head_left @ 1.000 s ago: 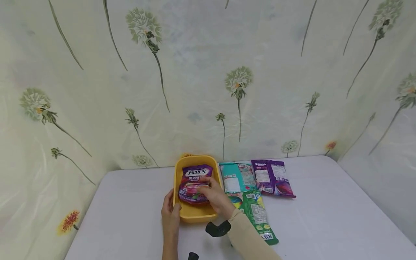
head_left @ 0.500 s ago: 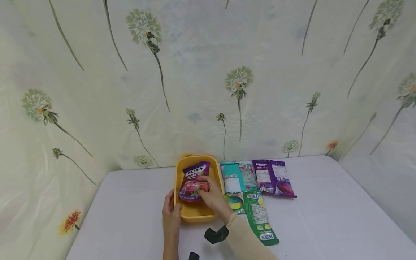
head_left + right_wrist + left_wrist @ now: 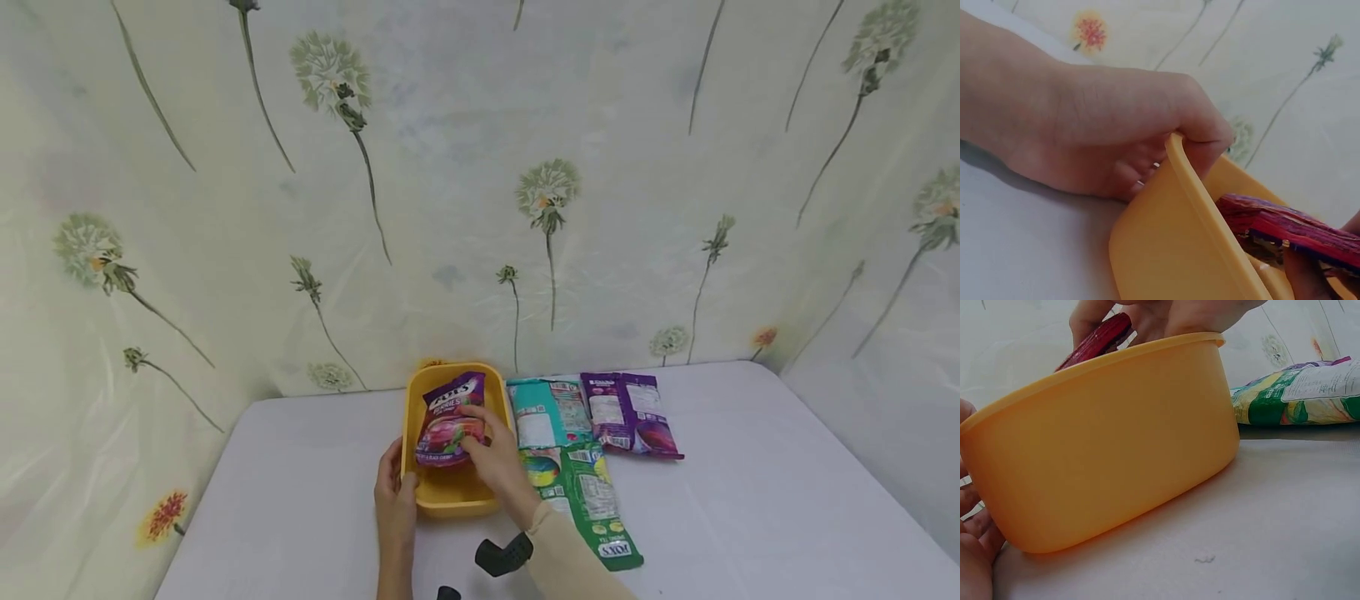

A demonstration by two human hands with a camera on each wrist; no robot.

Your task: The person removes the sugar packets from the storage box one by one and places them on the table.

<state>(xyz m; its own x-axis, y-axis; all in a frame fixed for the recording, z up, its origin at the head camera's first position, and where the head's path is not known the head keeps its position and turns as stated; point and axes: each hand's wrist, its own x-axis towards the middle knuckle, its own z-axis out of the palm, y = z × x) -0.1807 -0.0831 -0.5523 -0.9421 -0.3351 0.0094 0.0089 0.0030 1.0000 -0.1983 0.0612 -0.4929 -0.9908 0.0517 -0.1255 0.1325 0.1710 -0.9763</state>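
A purple-and-red bag of candy, printed FOX'S BERRIES, is inside a yellow plastic tub. My right hand reaches over the tub's right side and pinches the bag's right edge between thumb and fingers. In the right wrist view the bag tilts up on edge, partly behind the tub's wall. My left hand grips the tub's left side. Its thumb hooks over the rim while the fingers lie along the outside, as the left hand in the right wrist view confirms.
Right of the tub lie a teal bag, a purple bag and green bags, backs mostly up. They lie on a white-covered table. A flower-print sheet hangs behind it.
The candy bag has turned clockwise and its right side has lifted, with the right hand holding that edge. The left hand keeps its grip on the tub, and the other bags lie still.
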